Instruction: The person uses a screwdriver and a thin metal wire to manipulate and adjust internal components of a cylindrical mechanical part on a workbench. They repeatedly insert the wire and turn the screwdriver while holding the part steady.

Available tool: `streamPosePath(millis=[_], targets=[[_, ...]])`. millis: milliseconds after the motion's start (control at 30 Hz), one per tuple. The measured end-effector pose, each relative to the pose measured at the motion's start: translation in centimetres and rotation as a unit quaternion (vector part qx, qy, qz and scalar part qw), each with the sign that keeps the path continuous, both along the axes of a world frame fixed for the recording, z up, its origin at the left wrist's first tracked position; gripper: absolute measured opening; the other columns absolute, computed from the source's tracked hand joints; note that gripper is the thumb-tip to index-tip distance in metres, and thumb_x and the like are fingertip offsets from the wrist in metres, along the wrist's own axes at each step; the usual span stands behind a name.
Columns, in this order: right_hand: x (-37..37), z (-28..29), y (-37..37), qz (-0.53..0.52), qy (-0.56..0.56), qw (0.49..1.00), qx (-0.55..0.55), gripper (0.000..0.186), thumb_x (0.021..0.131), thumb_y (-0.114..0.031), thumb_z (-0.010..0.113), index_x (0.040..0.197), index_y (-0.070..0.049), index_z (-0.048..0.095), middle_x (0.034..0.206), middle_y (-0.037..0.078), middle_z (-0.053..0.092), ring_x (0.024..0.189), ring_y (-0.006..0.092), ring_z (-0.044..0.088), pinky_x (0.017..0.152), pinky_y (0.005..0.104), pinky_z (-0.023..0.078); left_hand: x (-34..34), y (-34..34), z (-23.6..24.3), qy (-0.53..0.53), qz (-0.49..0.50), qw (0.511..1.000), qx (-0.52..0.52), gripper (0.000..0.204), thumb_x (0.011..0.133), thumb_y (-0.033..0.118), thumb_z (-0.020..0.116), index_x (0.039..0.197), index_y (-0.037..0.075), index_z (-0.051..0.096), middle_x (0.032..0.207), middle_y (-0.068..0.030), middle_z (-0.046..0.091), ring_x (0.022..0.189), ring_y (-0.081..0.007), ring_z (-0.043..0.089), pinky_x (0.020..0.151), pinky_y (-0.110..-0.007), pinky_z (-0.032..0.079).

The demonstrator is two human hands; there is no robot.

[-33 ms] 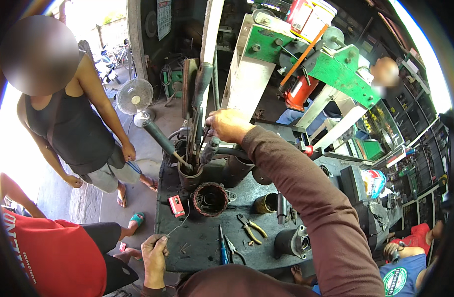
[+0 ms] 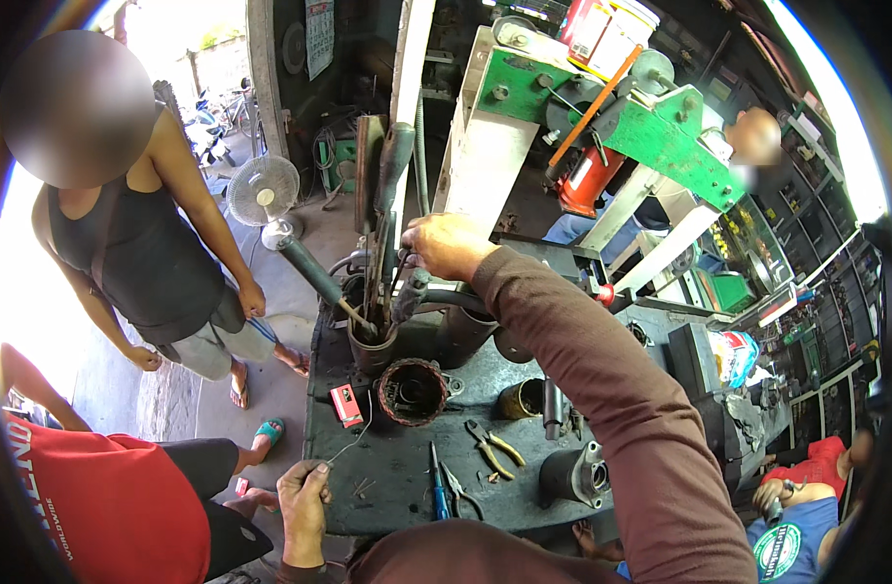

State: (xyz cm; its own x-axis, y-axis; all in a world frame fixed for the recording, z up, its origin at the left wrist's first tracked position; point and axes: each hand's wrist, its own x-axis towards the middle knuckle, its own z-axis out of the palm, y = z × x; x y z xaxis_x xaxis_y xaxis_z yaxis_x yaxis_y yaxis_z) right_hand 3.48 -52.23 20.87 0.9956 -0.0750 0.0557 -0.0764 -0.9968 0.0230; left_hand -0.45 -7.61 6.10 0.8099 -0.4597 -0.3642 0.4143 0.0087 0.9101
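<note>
My left hand (image 2: 305, 501) pinches a thin bent wire (image 2: 356, 440) at the bench's near left corner. My right hand (image 2: 446, 241) reaches across the bench (image 2: 426, 462), fingers closed on a dark tool among handled tools (image 2: 392, 165) standing in a metal cylinder (image 2: 373, 350); its exact shape is hidden. Below them sits a round housing with a rough rim (image 2: 412, 362), a small red box (image 2: 346, 404) to its left. Yellow-handled pliers (image 2: 494, 450), a blue-handled tool (image 2: 438, 496), dark pliers (image 2: 462, 496), a brass-coloured cup (image 2: 522, 399) and a metal flanged body (image 2: 572, 477) lie or stand nearby.
A person in a dark tank top (image 2: 129, 243) stands left; another in red (image 2: 105, 496) is at lower left. People (image 2: 791, 526) are at lower right and behind the green-and-white press frame (image 2: 650, 146). A fan (image 2: 263, 190) stands beyond the bench's left end.
</note>
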Motion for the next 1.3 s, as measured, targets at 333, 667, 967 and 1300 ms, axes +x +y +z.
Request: streamPosePath(millis=[333,667,967,1300], targets=[[0.9,0.2,-0.5,-0.017,0.034,0.999,-0.010,0.028,0.091,-0.026,0.077,0.113,-0.009,0.078,0.114,0.015,0.076,0.109,0.0362,0.074,0.094,0.0491,0.058,-0.4,-0.4,-0.3,-0.003,-0.020,1.000,0.012,0.015,0.097,0.012,0.074,0.095,-0.003,0.075,0.068,0.0010,0.058,0.055,-0.0066,0.050,0.051,-0.024,0.040],[-12.9,9.0,1.0,-0.075,-0.347,0.930,0.099,0.051,0.090,-0.017,0.083,0.136,-0.004,0.067,0.098,0.013,0.073,0.087,0.0251,0.072,0.081,0.0369,0.057,0.1,1.6,-1.2,-0.062,0.002,0.997,0.041,0.015,0.097,0.011,0.072,0.093,-0.003,0.075,0.066,0.0011,0.057,0.054,-0.0068,0.050,0.050,-0.025,0.040],[-33.3,-1.0,17.8,-0.272,-0.409,0.835,0.248,0.030,0.095,-0.017,0.079,0.116,0.002,0.073,0.094,0.015,0.075,0.080,0.0260,0.072,0.075,0.0356,0.058,1.6,1.6,0.2,-0.187,-0.069,0.976,0.090,0.016,0.098,0.013,0.073,0.093,-0.002,0.076,0.064,0.0025,0.057,0.053,-0.0057,0.049,0.049,-0.025,0.037],[-37.5,-13.3,31.5,-0.297,-0.120,0.878,0.357,0.031,0.096,-0.028,0.074,0.116,-0.004,0.074,0.104,0.019,0.076,0.096,0.0408,0.073,0.082,0.0485,0.059,-0.7,0.5,1.6,-0.192,-0.234,0.947,0.106,0.016,0.097,0.014,0.076,0.100,-0.002,0.076,0.070,0.0040,0.060,0.057,-0.0047,0.048,0.052,-0.025,0.037]])
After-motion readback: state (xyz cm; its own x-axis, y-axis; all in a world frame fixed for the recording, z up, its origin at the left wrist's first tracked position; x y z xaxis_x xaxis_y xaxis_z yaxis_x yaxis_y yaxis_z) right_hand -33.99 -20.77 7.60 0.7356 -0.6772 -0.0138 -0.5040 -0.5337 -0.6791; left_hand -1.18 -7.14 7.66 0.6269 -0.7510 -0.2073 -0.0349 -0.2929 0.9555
